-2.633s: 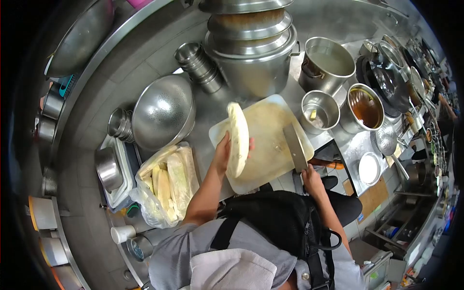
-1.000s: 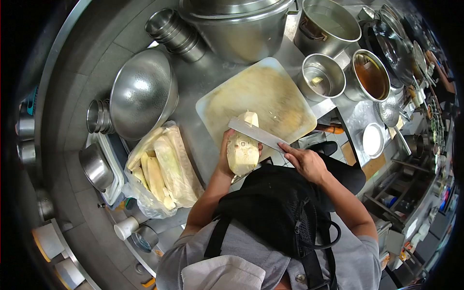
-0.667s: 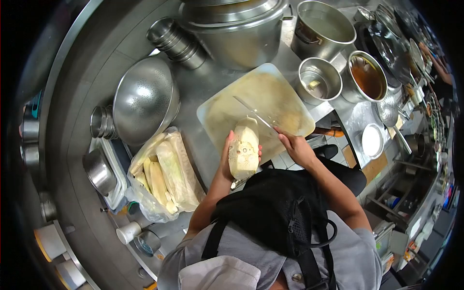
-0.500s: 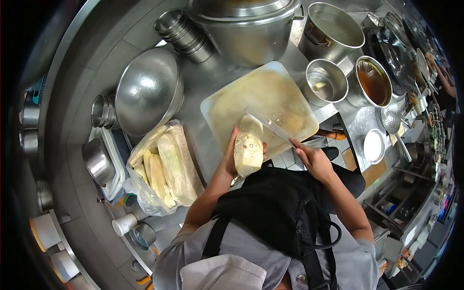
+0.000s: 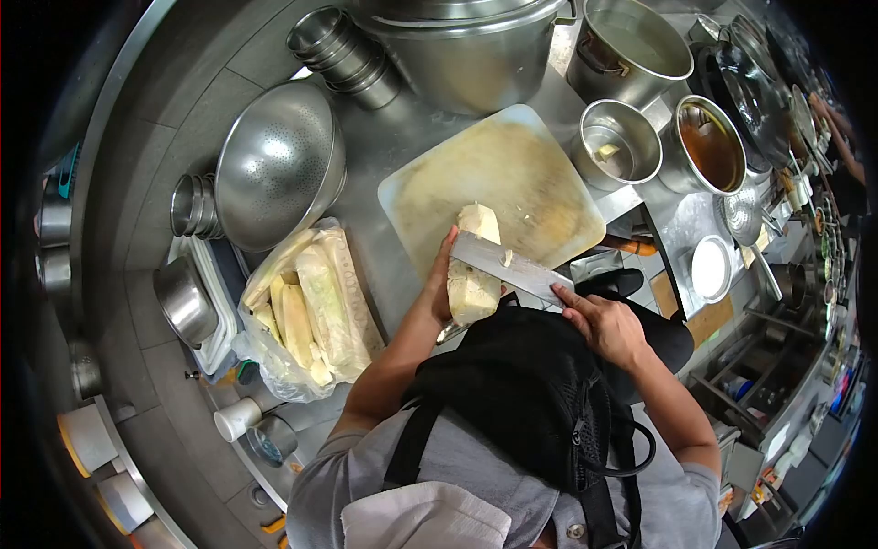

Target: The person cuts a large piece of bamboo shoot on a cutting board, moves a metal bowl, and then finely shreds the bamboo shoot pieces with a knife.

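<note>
My left hand [image 5: 444, 282] is wrapped round a thick pale-yellow bamboo shoot [image 5: 474, 295], held up over the near edge of the cutting board [image 5: 457, 178]. My right hand [image 5: 604, 320] grips a cleaver [image 5: 517, 264] by its handle. The broad blade lies slantwise across the shoot's upper face, with a small pale sliver on it. Most of the handle is hidden in my fingers. A few pale scraps dot the board. Left of my arm, a plastic bag [image 5: 274, 364] holds several more pale pieces [image 5: 294, 322].
A perforated colander [image 5: 274, 165] and stacked steel containers [image 5: 343, 55] stand at the left. Behind the board is a big lidded pot [image 5: 466, 64]. To its right are a small pot [image 5: 622, 137] with a pale chunk inside, a pot of brown liquid [image 5: 709, 151] and a white bowl [image 5: 711, 268].
The cleaver has moved left and nearer to me, from the shoot's far end to across its middle. My right hand has shifted slightly toward me. The shoot is still in my left hand.
</note>
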### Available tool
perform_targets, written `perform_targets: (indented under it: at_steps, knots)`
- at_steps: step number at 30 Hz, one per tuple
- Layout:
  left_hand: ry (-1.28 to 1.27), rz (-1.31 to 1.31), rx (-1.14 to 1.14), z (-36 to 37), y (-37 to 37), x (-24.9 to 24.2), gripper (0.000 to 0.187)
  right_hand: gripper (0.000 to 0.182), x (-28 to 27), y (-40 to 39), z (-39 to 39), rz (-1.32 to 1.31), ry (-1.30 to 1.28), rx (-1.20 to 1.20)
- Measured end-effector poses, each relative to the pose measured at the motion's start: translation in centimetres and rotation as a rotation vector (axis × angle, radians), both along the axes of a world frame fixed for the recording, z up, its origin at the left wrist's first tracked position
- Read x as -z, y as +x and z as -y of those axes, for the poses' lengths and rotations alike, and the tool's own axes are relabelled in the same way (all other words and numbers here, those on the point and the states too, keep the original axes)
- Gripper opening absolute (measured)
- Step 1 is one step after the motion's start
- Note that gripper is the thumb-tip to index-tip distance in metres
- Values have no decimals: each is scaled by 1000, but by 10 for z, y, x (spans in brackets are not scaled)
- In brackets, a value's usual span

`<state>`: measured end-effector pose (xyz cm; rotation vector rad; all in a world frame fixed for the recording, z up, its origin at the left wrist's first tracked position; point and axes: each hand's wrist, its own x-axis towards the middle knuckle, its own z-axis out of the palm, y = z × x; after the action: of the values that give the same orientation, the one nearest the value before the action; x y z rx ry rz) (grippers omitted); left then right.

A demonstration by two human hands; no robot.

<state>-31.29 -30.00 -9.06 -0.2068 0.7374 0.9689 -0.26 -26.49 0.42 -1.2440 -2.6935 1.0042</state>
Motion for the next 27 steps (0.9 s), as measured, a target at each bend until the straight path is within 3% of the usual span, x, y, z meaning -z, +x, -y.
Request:
perform_targets:
  at_steps: [7,9,11,12,15,17,19,21,23,24,26,27]
  knots:
    - [85,70,-58,12,4,7,85,43,20,-34,-15,20,4,41]
    - [-13,148,-107,10,6,3,83,42,30,-47,-30,44,-45,66]
    - [65,-157,25,9,5,9,82,42,74,-55,-41,-101,13,126]
    - [65,-162,35,10,4,10,78,41,83,-56,-44,-126,59,145]
    - [68,-269,155,16,-9,23,76,41,72,-51,-40,-107,117,210]
    - [75,-323,205,15,-15,21,65,41,62,-41,-40,-89,138,242]
    - [226,-642,165,5,-18,32,67,42,57,-27,-41,-83,257,278]
    - [267,-565,173,-9,-29,31,64,43,63,-13,-40,-101,318,323]
    - [477,-1033,58,-29,-35,42,53,43,60,-1,-39,-111,356,378]
    - [502,-1025,71,-40,-37,38,53,42,57,4,-38,-116,381,402]
    - [655,-2020,-186,-61,-35,21,32,42,50,13,-37,-104,401,446]
    - [680,-2008,-189,-74,-22,6,32,42,46,17,-38,-98,405,465]
